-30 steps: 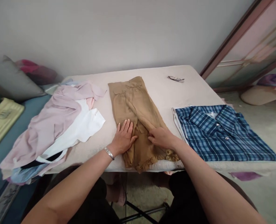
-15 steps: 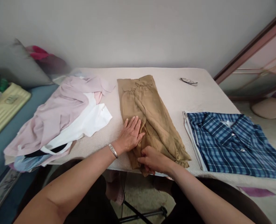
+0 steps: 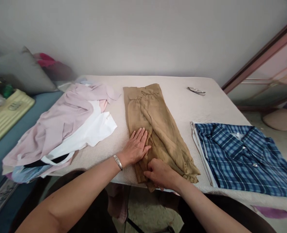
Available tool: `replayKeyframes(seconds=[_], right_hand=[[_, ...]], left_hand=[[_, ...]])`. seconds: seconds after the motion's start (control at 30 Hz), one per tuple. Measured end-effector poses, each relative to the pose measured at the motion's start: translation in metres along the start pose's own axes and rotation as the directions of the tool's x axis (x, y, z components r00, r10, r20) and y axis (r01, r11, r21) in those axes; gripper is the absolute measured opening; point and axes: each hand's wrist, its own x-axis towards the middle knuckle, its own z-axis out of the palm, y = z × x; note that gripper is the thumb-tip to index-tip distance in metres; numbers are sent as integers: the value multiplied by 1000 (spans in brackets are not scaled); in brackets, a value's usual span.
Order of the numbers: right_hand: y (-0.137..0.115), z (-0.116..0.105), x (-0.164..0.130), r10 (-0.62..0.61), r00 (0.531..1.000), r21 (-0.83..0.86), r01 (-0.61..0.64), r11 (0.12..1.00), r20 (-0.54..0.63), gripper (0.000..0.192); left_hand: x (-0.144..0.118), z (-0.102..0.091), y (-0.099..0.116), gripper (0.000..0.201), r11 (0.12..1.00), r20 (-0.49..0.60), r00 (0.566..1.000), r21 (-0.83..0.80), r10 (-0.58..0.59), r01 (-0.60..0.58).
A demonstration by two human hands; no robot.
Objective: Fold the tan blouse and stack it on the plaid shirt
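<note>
A mustard-brown garment (image 3: 158, 123) with gathered, ruffled cuffs lies lengthwise in front of me, its sides folded inward and its lower end at the table's near edge. My left hand (image 3: 136, 147), a silver bracelet at its wrist, rests flat on the garment's left side with the fingers stretched out. Close beside it, my right hand (image 3: 161, 173) is curled at the lower end, thumb and fingers closed on the cloth. Part of that grip is hidden under the hand.
On the left a loose heap of clothes holds a pale pink garment (image 3: 68, 110) and a white one (image 3: 95, 129). A folded blue plaid shirt (image 3: 245, 158) lies at the right on other folded cloth. Eyeglasses (image 3: 196, 91) rest at the back right of the covered table (image 3: 177, 84).
The view has tilted up slightly, so everything on the table appears a little lower. Both hands keep nearly the same places on the brown garment.
</note>
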Motion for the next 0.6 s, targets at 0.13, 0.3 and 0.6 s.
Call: replayKeyframes(seconds=[0.13,0.3,0.6], right_hand=[[8,3,13,-37,999,376,35,926,-3,34],[5,1,28,-46,995,525,87,847,-90,33],[6,-13,22,-54,950,-136,12,991,-308,33]], left_hand=[[11,-21,-8,58,965,-59,991,-241,-119,101],[16,-29,-21,55,973,-111,983,-195,-145,121],[5,2,-15,60,993,-20,997,91,-72,74]])
